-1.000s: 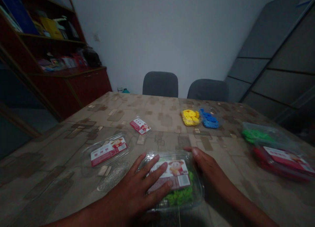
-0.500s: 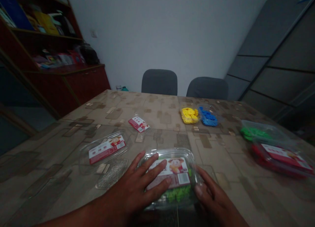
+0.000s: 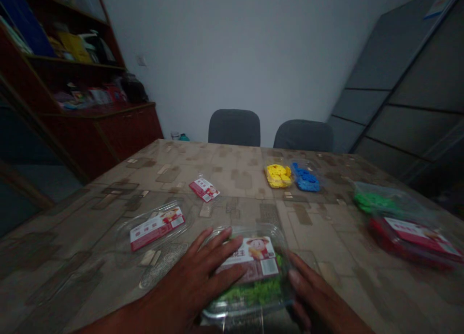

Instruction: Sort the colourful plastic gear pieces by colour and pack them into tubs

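A clear plastic clamshell box [image 3: 250, 293] with bright green pieces inside stands in front of me, its lid down over them. A red and white label [image 3: 268, 266] is on the lid. My left hand [image 3: 203, 281] lies across the lid's left part, fingers spread and flat, covering some of the label. At the box's right side, my right hand [image 3: 315, 288] grips the edge with its thumb and fingers. Part of the right fingers is hidden behind the box. The near rim of the box is close to the picture's bottom edge.
To the left lie a labelled clear lid [image 3: 157, 226] and a smaller labelled one [image 3: 205, 189]. Open boxes of yellow pieces [image 3: 278, 176] and blue pieces [image 3: 306, 178] stand farther back. At right are green pieces [image 3: 375, 202] and a labelled red box [image 3: 413, 242]. Two grey chairs [image 3: 234, 127] stand behind the table.
The view has tilted slightly up, so things sit a little lower. Both hands stay at the green box, the left still flat on its lid; the right has shifted slightly along the side.
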The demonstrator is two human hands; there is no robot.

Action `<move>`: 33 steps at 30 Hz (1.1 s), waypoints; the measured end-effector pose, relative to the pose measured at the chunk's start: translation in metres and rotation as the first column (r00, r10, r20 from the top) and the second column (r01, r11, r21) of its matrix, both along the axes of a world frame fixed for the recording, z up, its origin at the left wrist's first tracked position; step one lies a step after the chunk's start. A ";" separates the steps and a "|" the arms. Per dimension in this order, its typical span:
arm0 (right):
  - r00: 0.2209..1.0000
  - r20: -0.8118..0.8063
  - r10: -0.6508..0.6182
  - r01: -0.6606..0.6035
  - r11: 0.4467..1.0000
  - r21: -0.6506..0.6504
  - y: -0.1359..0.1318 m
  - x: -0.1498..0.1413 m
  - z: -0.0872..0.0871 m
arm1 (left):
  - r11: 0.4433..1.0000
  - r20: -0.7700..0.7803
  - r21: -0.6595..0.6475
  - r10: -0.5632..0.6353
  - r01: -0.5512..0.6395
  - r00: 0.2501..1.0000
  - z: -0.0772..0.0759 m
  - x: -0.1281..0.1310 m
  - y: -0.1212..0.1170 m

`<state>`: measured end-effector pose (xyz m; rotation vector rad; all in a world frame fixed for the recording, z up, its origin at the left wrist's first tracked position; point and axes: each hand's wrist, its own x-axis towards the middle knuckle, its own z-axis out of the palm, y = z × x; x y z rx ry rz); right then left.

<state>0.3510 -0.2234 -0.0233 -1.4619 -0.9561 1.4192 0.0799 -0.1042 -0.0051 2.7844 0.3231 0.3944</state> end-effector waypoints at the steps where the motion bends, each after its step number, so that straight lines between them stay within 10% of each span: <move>1: 1.000 0.012 -0.014 0.014 1.000 -0.005 0.001 0.001 0.000 | 1.000 0.018 0.022 0.008 -0.008 1.000 0.000 -0.001 0.000; 9: 0.940 0.308 -0.145 0.138 0.989 0.044 0.012 0.015 0.017 | 0.982 0.060 0.035 0.183 -0.185 0.981 -0.011 -0.014 -0.002; 22: 0.881 0.467 -0.075 -0.052 0.966 0.253 0.082 -0.001 0.012 | 0.791 0.143 -0.543 0.418 -0.282 0.897 -0.012 -0.013 -0.018; 28: 0.908 0.419 -0.004 -0.083 0.979 0.188 0.085 0.006 0.006 | 0.287 0.068 -0.934 0.727 -0.212 0.683 -0.015 -0.004 0.002; 33: 0.934 0.355 -0.053 -0.006 0.987 0.161 0.084 0.000 0.012 | -0.119 -0.024 -0.990 0.688 0.079 0.725 -0.018 0.012 0.016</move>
